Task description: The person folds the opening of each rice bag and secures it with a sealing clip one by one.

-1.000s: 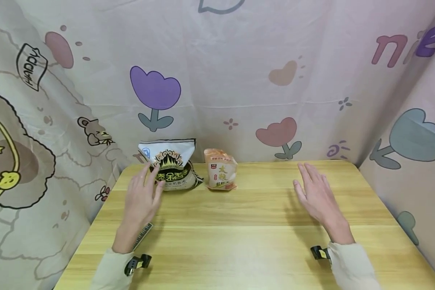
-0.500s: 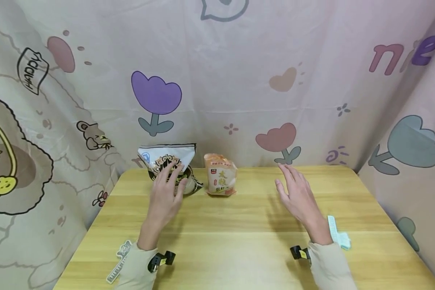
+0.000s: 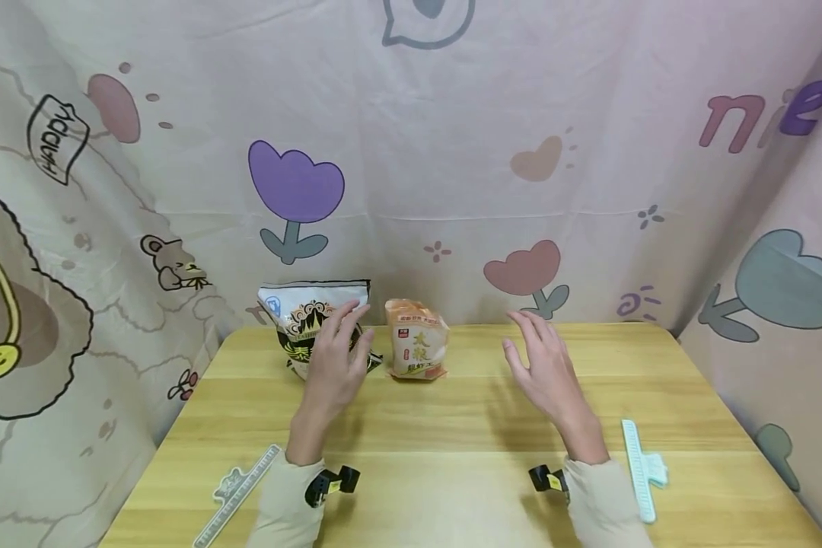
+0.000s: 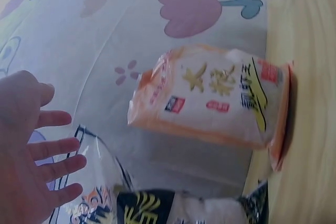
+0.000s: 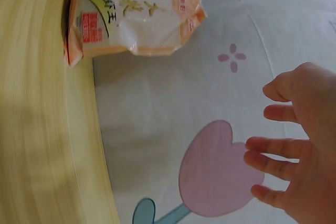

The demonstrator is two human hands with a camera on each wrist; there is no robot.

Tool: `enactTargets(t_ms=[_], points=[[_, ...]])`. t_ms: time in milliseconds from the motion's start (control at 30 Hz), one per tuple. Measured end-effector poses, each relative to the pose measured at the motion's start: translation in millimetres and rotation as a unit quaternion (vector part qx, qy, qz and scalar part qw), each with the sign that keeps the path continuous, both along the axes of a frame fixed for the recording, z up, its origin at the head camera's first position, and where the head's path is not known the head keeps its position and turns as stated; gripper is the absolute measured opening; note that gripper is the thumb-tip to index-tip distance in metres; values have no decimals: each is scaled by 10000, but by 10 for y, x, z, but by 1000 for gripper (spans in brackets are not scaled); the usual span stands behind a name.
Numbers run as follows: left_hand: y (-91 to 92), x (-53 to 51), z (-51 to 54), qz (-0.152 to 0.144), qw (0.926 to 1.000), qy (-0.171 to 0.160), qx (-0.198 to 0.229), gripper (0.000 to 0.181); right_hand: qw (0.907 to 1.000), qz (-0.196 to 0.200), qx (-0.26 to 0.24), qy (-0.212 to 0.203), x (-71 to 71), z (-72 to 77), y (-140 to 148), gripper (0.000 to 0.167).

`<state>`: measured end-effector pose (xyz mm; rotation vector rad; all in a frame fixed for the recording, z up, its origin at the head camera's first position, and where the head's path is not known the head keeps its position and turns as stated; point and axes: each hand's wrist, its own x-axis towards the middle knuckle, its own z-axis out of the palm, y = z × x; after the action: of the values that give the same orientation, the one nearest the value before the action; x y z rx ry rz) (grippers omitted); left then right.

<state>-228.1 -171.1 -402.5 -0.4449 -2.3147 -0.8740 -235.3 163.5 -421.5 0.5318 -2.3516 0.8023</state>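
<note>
Both empty, fingers loose: left hand (image 3: 332,371) before the white-black bag (image 3: 301,320), contact unclear; right hand (image 3: 544,371) touching nothing. Orange packet (image 3: 418,342) stands between, beyond. Grey clip (image 3: 236,496), mint clip (image 3: 640,472) lie outboard, probably for reach.

A plain cream left sleeve (image 3: 286,502) is worn behind the left hand (image 3: 333,373), and a matching right sleeve (image 3: 604,502) behind the right hand (image 3: 544,371). At their ends, a blocky black left unit (image 3: 349,479) and a similar right unit (image 3: 539,478) are mounted, each marked with a small yellow patch (image 3: 555,482).
</note>
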Motion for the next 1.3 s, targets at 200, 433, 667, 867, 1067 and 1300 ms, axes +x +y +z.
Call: enactTargets(t_ms=[200, 433, 667, 867, 1067, 1300], points=[[129, -105, 72, -166, 9998, 41, -102, 39, 9984, 174, -214, 488, -120, 57, -204, 36], [227, -264, 129, -207, 9986, -1, -493, 32, 9972, 437, -252, 552, -292, 80, -461, 29], [360, -403, 149, 7, 9952, 201, -953, 29, 9966, 624, -23, 534, -455, 108, -692, 26], [439, -489, 148, 337, 9928, 415, -1069, 25, 9952, 610, 278, 707, -552, 144, -865, 22], [471, -527, 151, 782, 9803, 320, -1788, 23, 9944, 464, 617, 722, -616, 191, -1015, 20], [546, -572, 113, 1301, 9570, 268, -2577, 25, 9934, 190, 846, 751, -657, 188, -1154, 16]])
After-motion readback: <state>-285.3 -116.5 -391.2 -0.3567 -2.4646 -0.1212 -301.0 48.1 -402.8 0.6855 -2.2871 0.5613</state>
